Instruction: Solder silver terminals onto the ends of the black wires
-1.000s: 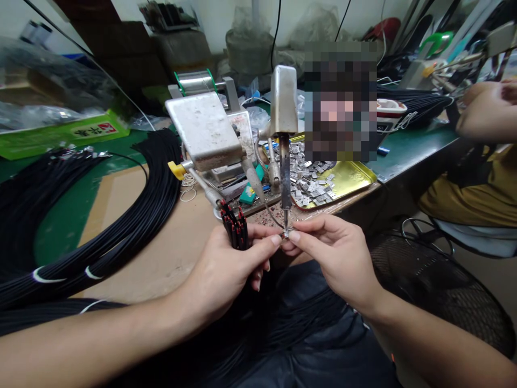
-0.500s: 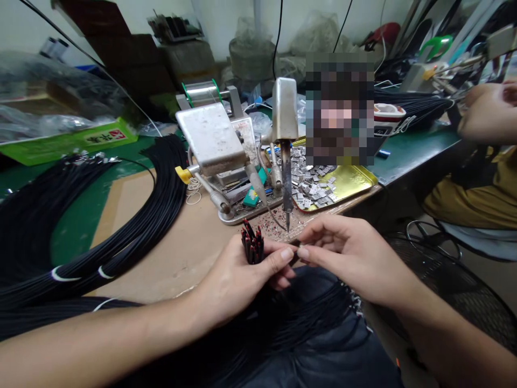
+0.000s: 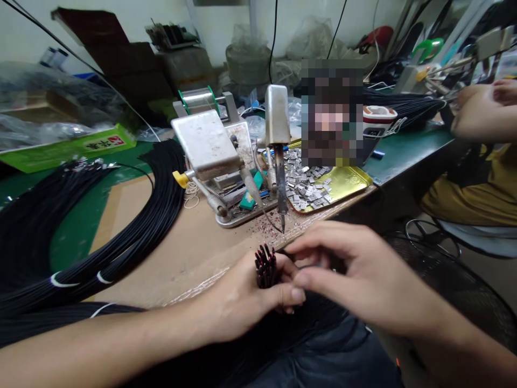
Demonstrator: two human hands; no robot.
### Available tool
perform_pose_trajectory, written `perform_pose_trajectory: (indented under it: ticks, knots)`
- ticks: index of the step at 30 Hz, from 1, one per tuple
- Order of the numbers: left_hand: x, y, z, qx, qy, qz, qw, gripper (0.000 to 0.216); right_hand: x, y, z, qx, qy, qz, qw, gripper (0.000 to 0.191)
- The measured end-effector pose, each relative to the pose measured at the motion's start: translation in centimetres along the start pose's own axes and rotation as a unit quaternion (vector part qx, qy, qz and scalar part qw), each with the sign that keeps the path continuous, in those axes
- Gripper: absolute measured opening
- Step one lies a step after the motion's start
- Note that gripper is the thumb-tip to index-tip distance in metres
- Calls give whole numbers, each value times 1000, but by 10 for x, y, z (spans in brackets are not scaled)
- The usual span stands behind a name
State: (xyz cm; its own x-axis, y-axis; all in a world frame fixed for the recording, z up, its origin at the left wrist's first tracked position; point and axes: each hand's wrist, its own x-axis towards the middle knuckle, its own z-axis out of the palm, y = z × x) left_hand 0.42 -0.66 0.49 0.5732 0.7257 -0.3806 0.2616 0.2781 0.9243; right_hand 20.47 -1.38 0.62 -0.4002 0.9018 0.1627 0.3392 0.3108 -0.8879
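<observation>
My left hand [image 3: 246, 302] is closed around a bundle of black cables [image 3: 265, 267], their red-tipped ends pointing up above the fist. Its thumb stretches right, across the front of the bundle. My right hand [image 3: 343, 264] is close beside it, with the thumb tip at the left thumb and fingers. A gap shows between the right thumb and the bent forefinger, and I see nothing held there. Just beyond both hands, a soldering iron [image 3: 281, 183] points straight down from its stand. More black cable lies over my lap beneath the hands, partly hidden by them.
A solder spool [image 3: 198, 101] sits on the metal stand [image 3: 205, 143]. Small metal connectors [image 3: 309, 186] fill part of a gold tray [image 3: 351, 180]. Coiled black cables [image 3: 157, 199] lie on the left of the bench. A co-worker's hands [image 3: 480, 110] are at far right.
The cable bundle and my left hand have shifted slightly right and down in view. My right thumb and forefinger, pinched together before, now stand apart. The camera view has tilted a little.
</observation>
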Motion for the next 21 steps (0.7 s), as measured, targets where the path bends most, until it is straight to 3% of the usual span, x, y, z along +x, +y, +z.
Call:
perform_pose_trajectory:
  ticks: [2, 5, 11, 15, 18, 21]
  knots:
    - [0, 0, 1, 23, -3, 36, 999, 10, 2, -3, 23, 42, 30, -39, 998, 15]
    - [-1, -1, 1, 44, -5, 33, 998, 7, 4, -2, 34, 76, 39, -47, 995, 9]
    - [-1, 3, 1, 7, -31, 31, 999, 12, 4, 0, 27, 102, 23, 35, 994, 8]
    - [0, 0, -1, -26, -43, 17, 999, 22, 0, -2, 25, 55, 29, 54, 997, 8]
    - [-1, -3, -3, -29, -42, -12, 999, 31, -3, -2, 12, 15, -27, 73, 997, 23]
    - [-1, -4, -4, -34, -42, -13, 998, 39, -8, -3, 1, -37, -73, 78, 994, 24]
